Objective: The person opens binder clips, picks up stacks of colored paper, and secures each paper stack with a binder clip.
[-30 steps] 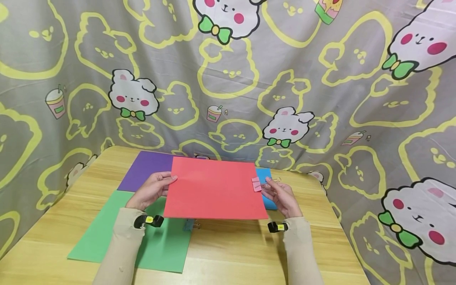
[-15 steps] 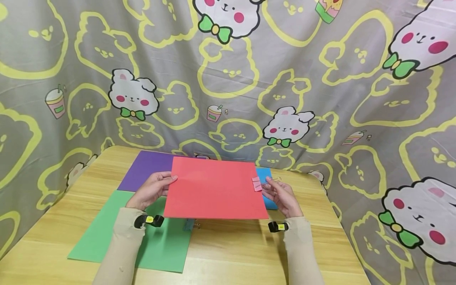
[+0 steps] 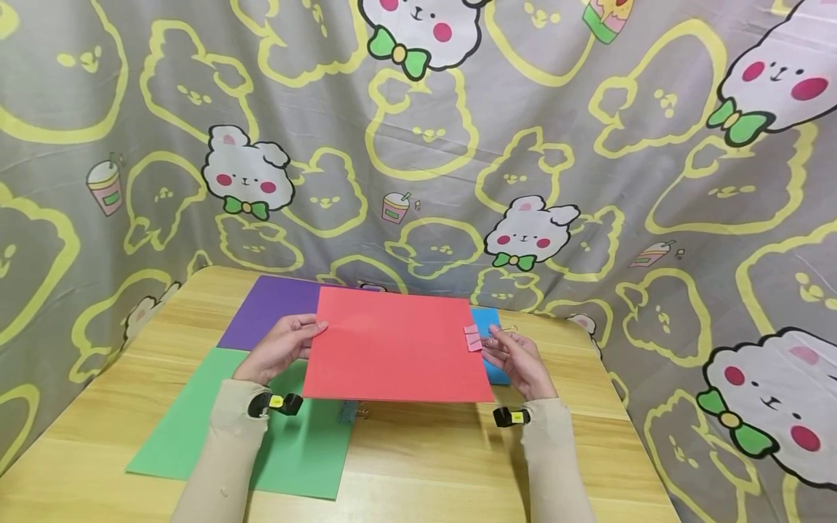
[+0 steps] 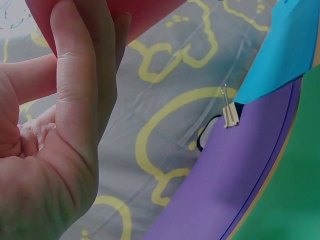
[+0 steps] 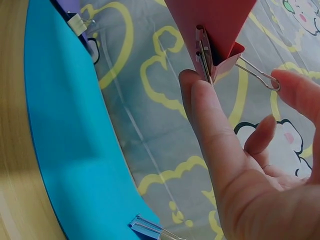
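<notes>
A red sheaf of paper [image 3: 392, 349] is held up above the table, tilted. My left hand [image 3: 277, 350] pinches its left edge, thumb on top and fingers underneath. On the right edge sits a pink binder clip [image 3: 472, 338]. My right hand [image 3: 519, 362] pinches this clip by its wire handles, the thumb at one and the fingertips at the other. In the right wrist view the red paper's edge stands inside the mouth of the pink clip. The hands hide part of the sheets behind them.
On the wooden table [image 3: 445, 472] lie purple paper [image 3: 268, 312], green paper [image 3: 179, 421] and blue paper [image 5: 65, 125]. A pale binder clip [image 4: 230, 116] grips the purple paper, and a blue clip [image 5: 146, 228] sits on the blue one. Behind hangs a patterned curtain [image 3: 353, 109].
</notes>
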Tool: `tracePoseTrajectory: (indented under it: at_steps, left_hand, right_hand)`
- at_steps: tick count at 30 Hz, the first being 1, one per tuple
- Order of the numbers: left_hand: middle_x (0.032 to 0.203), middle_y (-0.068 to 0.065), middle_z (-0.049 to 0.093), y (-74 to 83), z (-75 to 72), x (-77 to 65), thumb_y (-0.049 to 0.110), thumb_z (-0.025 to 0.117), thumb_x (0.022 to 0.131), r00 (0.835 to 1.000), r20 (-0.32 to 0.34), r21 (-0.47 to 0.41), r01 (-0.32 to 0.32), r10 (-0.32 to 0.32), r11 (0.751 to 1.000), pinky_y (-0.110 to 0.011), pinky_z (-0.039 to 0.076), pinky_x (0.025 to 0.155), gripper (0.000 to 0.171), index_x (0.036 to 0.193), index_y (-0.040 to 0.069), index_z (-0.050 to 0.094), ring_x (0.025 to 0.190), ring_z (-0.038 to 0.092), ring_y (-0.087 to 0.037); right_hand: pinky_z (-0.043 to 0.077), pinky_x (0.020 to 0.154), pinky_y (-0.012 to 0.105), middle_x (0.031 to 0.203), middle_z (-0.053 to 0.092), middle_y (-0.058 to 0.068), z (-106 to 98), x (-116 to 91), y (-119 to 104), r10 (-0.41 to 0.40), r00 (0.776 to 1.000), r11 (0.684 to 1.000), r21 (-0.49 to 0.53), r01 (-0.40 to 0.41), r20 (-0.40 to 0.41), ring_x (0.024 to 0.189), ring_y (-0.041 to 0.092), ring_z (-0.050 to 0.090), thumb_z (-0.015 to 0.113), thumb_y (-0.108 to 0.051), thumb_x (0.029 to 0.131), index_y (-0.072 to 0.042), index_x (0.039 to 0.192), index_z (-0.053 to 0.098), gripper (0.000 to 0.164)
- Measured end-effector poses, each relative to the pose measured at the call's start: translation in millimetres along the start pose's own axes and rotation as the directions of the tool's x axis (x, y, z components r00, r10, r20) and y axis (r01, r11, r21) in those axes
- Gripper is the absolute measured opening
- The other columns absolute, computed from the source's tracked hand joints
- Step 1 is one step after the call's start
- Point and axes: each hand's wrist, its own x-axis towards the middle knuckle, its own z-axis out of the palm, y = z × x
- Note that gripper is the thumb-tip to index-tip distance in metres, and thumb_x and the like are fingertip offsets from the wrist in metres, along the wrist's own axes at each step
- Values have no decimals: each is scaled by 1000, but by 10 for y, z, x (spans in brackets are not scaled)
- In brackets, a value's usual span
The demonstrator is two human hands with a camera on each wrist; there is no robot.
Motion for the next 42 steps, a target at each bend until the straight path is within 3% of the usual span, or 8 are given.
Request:
tracePoseTrajectory:
  at_steps: [9,16,25,30,42]
  left_hand:
    - [95,1,79,-9,-14,17,17,53,109,1000,21,-11,-8,9,1000,-33,66,74,25,127,0,57,79,78,-14]
    - [94,2,79,-8,-2,21,16,53,109,1000,3,-5,-10,10,1000,-32,66,74,25,127,0,57,78,78,-13]
    - [94,2,79,-6,-2,13,16,52,109,1000,-2,1,-9,9,1000,-32,66,73,23,125,0,57,78,77,-13]
    - [95,2,79,-9,-15,15,17,52,110,1000,5,1,-12,12,1000,-33,66,74,24,126,1,57,78,78,-13]
    - [96,1,79,-7,-31,16,18,53,109,1000,14,-13,-15,15,1000,-33,66,74,25,127,0,57,79,78,-13]
  right_hand:
    - [64,86,29,88,73,-1,-11,1,1,-6,1000,1000,4,6,1,86,12,76,63,-24,105,-12,85,62,23]
    - [65,84,30,86,70,-3,-23,-6,-13,-19,1000,1000,-9,19,23,82,13,76,62,-29,105,-12,97,62,18]
    - [64,79,27,96,69,-3,-24,3,-6,-8,997,1000,-24,10,73,78,12,72,55,-33,109,-15,105,59,19]
    - [64,77,25,97,69,-3,-17,-17,-12,-10,995,1000,-2,10,99,75,11,71,53,-34,109,-11,112,63,25]
    - [64,78,24,99,69,-3,-26,-31,-16,-22,987,1000,11,21,158,76,11,72,51,-35,110,-11,113,67,29]
